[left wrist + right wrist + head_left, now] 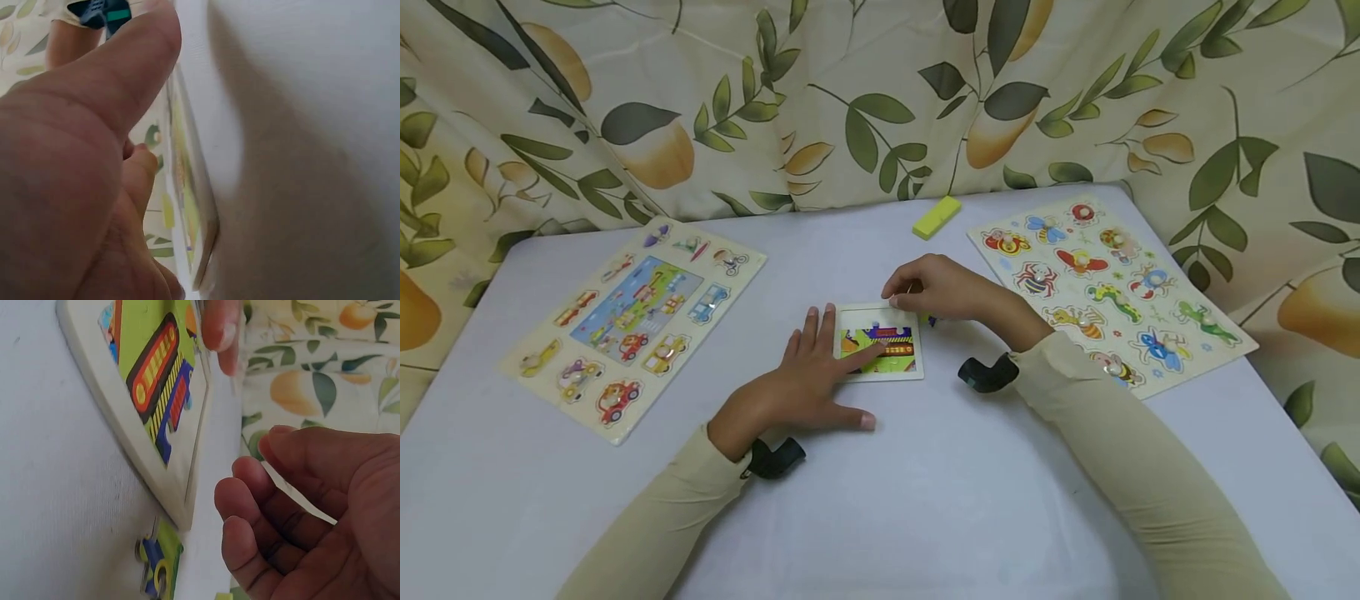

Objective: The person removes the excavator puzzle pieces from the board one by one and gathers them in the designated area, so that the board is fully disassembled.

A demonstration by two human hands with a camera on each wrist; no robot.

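A small framed jigsaw puzzle (897, 365) lies on the white-covered table, partly filled with a colourful tracked-vehicle picture; its upper part shows bare board. My left hand (808, 379) lies spread at its left side, index finger across the picture. Over the upper right corner hovers my right hand (943, 292), fingers loosely curled and apart from the frame, with nothing seen between them in the right wrist view. Beside the frame's right edge lies a loose green and blue puzzle piece (159, 562), mostly hidden under the right hand in the head view.
To the left lies a vehicle peg puzzle board (572, 342). An insect peg puzzle board (1045, 312) sits at the right, partly under the right forearm. A yellow-green block (937, 217) rests near the table's back edge, before a leaf-patterned curtain (880, 50).
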